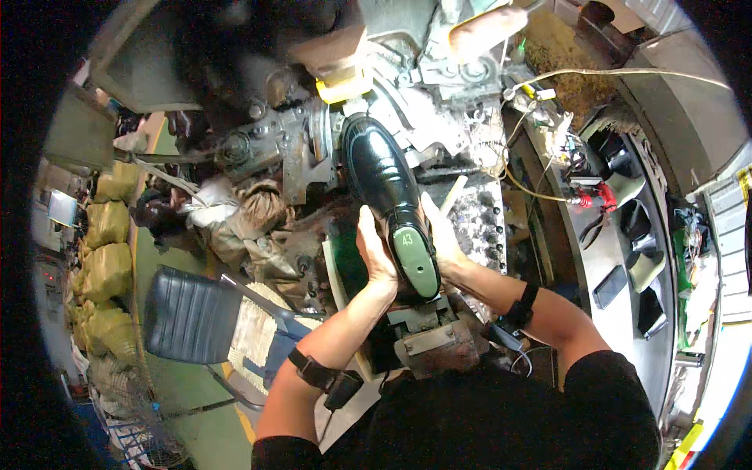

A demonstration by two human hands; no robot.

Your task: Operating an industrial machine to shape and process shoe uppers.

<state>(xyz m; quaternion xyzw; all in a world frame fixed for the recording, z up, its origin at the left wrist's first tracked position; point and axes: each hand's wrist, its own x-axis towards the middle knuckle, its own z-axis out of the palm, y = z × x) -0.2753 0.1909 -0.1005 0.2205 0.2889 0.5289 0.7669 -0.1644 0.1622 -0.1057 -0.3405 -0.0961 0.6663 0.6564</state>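
A glossy black leather shoe (377, 168) points away from me, its toe by the machine's bright metal parts. It sits on a shoe last (413, 249), whose green top shows a small dark hole in the heel opening. My left hand (376, 252) is closed along the left side of the heel, fingers partly hidden beneath. From the right, my right hand (442, 239) grips the opposite side of the heel. The yellow machine part (345, 86) lies just beyond the toe. I cannot tell whether the toe touches the machine.
At left stand a black padded chair (192, 315) and stacked yellowish sacks (108, 270). On the right, a long bench (623, 321) bears a phone (610, 287), several shoe parts and a red tool (597, 198). A hose (517, 180) runs above the bench. Crumpled cloth (262, 211) lies left of the machine.
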